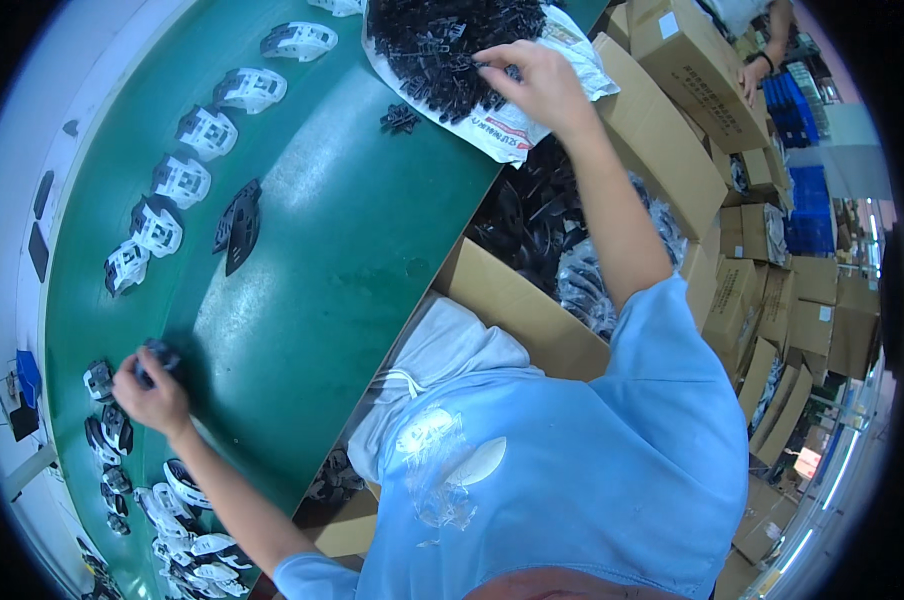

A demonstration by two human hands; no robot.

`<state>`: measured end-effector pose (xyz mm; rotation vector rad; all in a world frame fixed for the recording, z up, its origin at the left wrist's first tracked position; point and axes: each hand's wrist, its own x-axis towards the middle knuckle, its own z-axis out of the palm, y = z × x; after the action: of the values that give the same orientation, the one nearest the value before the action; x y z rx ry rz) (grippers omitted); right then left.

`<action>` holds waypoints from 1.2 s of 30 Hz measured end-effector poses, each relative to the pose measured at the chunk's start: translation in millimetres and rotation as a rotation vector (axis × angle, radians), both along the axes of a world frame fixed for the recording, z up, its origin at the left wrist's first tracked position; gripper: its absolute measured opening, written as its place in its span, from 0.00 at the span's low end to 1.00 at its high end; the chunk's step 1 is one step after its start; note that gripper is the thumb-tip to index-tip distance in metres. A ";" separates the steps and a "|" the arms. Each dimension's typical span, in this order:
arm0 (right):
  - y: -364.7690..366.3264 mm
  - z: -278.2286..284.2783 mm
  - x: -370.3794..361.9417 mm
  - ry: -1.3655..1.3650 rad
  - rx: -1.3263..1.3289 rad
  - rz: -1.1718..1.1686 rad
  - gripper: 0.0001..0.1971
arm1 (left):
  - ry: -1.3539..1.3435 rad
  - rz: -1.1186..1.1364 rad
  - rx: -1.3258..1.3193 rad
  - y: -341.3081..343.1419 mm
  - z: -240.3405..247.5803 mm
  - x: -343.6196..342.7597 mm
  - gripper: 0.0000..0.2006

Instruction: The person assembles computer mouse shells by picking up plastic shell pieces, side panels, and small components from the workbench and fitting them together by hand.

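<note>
At the left side of the green table (372, 220), my left hand (155, 397) is closed on a dark plastic part (158, 362), blurred by motion. My right hand (540, 85) reaches over a heap of small black plastic parts (437, 50) at the far edge. Its thumb and forefinger pinch at the heap's surface, apparently on one small black part. Under the heap lies an opened white bag (507, 140). A small cluster of the same black parts (399, 118) rests on the table beside it. Two curved black plastic pieces (238, 226) lie mid-table.
White-and-black shells (181, 180) form a curved row along the far left. More shells (187, 530) pile up at the lower left. An open carton (522, 305) of black parts and plastic-wrapped pieces stands against the table. Stacked cartons (697, 75) and another person's hand (752, 80) are at right.
</note>
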<state>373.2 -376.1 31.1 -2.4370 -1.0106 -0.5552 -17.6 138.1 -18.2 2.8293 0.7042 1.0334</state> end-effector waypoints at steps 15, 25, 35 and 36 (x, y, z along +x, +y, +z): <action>-22.2 -12.1 42.0 0.061 0.021 0.022 0.11 | 0.702 -0.311 0.012 88.8 32.3 122.9 0.38; 20.8 11.4 -106.0 0.627 0.516 0.225 0.10 | 0.312 -0.049 -0.375 46.2 35.6 84.3 0.37; 199.1 -25.9 -233.6 1.041 0.720 0.564 0.05 | -0.521 -0.313 -1.834 -179.6 7.5 48.2 0.28; 202.9 -25.5 -238.2 1.156 0.819 0.517 0.05 | -0.522 -0.311 -1.839 -182.7 5.0 47.4 0.28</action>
<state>135.0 -173.3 5.6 -1.2780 -0.6234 0.5118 29.8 -44.6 -13.2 0.9678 0.5610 0.4490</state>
